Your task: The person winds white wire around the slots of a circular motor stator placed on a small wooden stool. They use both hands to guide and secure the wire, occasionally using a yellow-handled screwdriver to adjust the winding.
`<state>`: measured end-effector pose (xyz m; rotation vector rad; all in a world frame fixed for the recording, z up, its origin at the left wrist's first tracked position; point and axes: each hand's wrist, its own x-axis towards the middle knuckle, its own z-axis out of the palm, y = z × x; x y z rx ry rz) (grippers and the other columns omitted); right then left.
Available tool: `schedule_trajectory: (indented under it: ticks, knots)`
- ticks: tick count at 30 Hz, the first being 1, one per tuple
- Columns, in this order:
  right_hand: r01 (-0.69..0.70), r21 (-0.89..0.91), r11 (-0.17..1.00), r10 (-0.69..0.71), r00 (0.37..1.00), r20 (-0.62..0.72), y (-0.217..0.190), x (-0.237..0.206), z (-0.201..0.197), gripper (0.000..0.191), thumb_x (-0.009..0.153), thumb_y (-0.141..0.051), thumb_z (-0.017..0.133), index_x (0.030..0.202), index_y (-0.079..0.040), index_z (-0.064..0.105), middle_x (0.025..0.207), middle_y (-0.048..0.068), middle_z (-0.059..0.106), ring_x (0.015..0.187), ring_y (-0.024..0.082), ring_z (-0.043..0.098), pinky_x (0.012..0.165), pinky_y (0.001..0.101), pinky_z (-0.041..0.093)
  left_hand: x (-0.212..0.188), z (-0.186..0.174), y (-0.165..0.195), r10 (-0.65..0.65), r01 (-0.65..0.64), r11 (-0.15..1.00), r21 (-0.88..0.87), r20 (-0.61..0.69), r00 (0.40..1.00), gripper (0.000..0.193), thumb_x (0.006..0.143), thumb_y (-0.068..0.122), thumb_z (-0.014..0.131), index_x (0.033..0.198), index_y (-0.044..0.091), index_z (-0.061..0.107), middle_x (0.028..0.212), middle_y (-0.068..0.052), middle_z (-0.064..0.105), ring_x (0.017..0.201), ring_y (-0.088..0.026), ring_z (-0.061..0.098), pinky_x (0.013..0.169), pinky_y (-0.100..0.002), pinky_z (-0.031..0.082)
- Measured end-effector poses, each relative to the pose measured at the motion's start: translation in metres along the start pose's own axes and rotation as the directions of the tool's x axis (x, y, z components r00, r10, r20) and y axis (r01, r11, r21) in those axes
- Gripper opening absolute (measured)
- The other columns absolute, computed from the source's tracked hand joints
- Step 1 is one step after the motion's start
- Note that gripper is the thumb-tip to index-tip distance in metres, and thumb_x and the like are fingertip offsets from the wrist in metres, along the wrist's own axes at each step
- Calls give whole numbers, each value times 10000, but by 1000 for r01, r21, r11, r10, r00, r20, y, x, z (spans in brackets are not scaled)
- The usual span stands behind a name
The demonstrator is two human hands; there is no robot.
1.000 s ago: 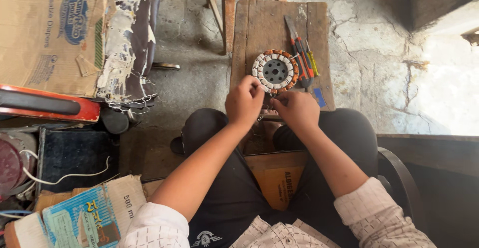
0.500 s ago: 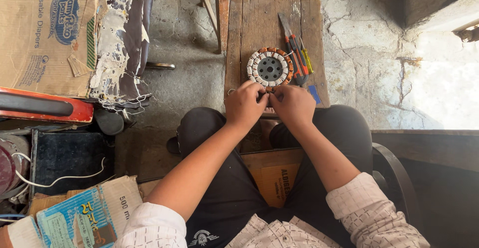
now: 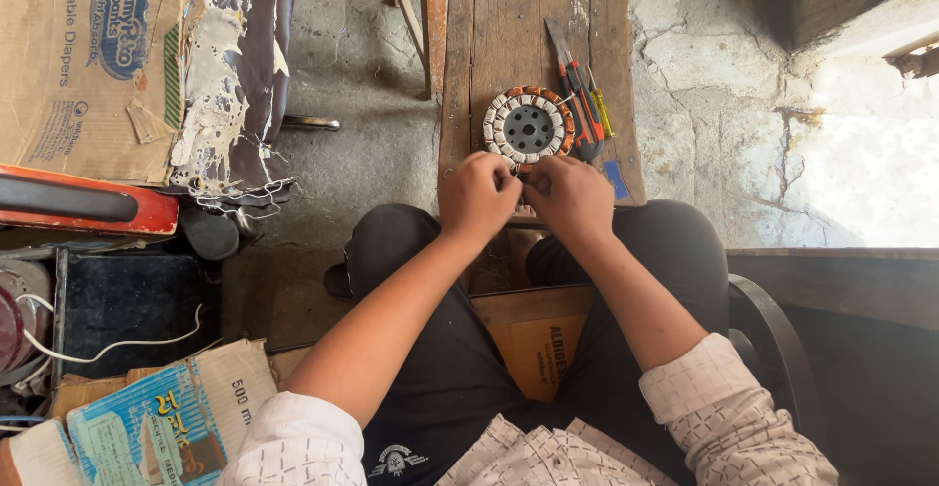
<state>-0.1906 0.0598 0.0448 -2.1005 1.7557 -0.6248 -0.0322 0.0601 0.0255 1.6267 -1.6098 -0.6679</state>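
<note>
Both hands sit closed and close together at the near edge of the wooden stool (image 3: 489,46) — much as half a second ago. The left hand (image 3: 477,196) and right hand (image 3: 570,198) are curled with fingertips meeting; what they pinch is too small to tell. The round wound stator (image 3: 528,127) lies just beyond them — unmoved — beside the pliers (image 3: 577,95).

On the bench's (image 3: 489,46) right edge lie pliers (image 3: 579,105) and a screwdriver (image 3: 601,110), side by side. On the floor to its left sit a cardboard box (image 3: 78,75), a torn brown cushion (image 3: 230,75), a red case (image 3: 78,202) and a white wire (image 3: 117,344).
</note>
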Motion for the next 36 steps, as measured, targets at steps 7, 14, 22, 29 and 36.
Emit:
schedule_trajectory:
  ticks: [7,14,22,29,36]
  knots:
    - [32,-24,999,-31,999,24,-7,-3,-3,146,754,-240,814,863,-157,762,798,7,726,733,253,710,615,395,539,2,-8,3,35,-35,999,-3,-47,998,141,837,181,745,969,133,759,859,-56,677,767,-282,687,649,-414,525]
    - [4,28,1000,-4,1000,6,-7,-3,-7,79,821,-223,767,859,-153,769,796,15,728,736,250,713,622,392,540,1,-8,6,169,-171,982,84,25,985,103,862,191,762,954,144,773,934,-48,685,829,-295,707,692,-420,546]
    - [-41,203,978,48,998,-32,10,2,-5,104,820,-143,731,896,-95,784,785,61,735,680,188,695,625,326,531,0,-2,0,361,-347,920,180,-47,932,85,864,146,718,932,97,727,1001,-73,695,854,-300,722,710,-420,564]
    - [-299,526,796,292,951,99,26,8,-2,106,847,-81,707,917,-28,766,717,-7,688,645,21,587,599,219,461,-1,12,-8,303,-309,915,258,66,951,111,912,142,635,972,49,620,1052,-144,658,823,-309,720,664,-421,569]
    - [-241,489,838,243,968,62,33,9,1,145,850,-71,687,969,-35,760,760,0,713,679,49,632,640,222,503,3,2,-10,164,-161,977,139,-9,986,127,982,248,645,1013,126,666,1022,-71,670,837,-294,709,715,-421,557]
